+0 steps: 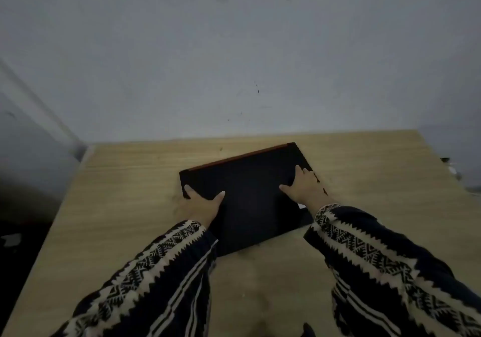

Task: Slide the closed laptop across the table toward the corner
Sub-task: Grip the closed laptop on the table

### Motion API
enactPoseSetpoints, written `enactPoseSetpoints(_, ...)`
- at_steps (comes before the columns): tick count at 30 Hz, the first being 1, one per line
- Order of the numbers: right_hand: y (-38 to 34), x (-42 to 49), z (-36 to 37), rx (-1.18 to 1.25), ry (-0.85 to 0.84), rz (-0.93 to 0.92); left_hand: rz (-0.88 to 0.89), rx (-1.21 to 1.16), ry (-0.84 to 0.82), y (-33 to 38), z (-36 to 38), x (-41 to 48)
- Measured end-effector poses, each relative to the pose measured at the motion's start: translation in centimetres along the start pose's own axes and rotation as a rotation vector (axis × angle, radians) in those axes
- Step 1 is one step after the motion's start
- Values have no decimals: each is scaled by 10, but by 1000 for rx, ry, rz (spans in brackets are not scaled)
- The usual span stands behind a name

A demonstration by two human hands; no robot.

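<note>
A closed black laptop (pixel 250 193) with a red strip along its far edge lies flat on the light wooden table (pixel 125 185), turned at an angle. My left hand (pixel 201 204) grips its left edge, thumb on the lid and fingers around the side. My right hand (pixel 303 188) holds the right edge the same way, fingers spread on the lid. Both arms wear dark patterned sleeves that cover the laptop's near corners.
The table's far edge meets a grey wall (pixel 234 63). Its far left corner (pixel 91 146) sits beside a wall corner; the far right corner (pixel 416 132) is also in view. Small dark objects (pixel 451 170) lie past the right edge. Dark floor shows on the left.
</note>
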State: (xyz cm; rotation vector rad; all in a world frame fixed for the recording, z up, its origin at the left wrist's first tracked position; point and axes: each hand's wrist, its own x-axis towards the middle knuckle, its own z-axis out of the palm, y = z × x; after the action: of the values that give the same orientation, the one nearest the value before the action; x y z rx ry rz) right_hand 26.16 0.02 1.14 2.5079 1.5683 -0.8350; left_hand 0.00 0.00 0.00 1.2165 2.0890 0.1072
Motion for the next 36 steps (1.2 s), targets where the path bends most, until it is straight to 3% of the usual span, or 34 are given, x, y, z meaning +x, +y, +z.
enactPoseSetpoints(3,12,8,4,16,24,102,-108,-146,16,-12,15,6)
enactPoseSetpoints(6,22,12,10,129,59,204,-99,-242,77,-21,26,8)
enactPoseSetpoints(10,43,19,21,263,109,222,-147,-333,118,-24,28,4)
enactPoseSetpoints(14,53,16,21,155,182,221,-260,-441,119,-31,33,4)
enactPoseSetpoints(18,55,13,18,136,236,232,-318,-383,29,-30,31,3)
enactPoseSetpoints(23,70,25,6,398,31,176,-271,-380,-23,-26,26,-5)
enactPoseSetpoints(28,75,36,-14,426,-251,230,-291,-585,-87,-29,17,-14)
enactPoseSetpoints(36,77,32,-8,593,-346,361,-269,-600,-38,-29,15,-26)
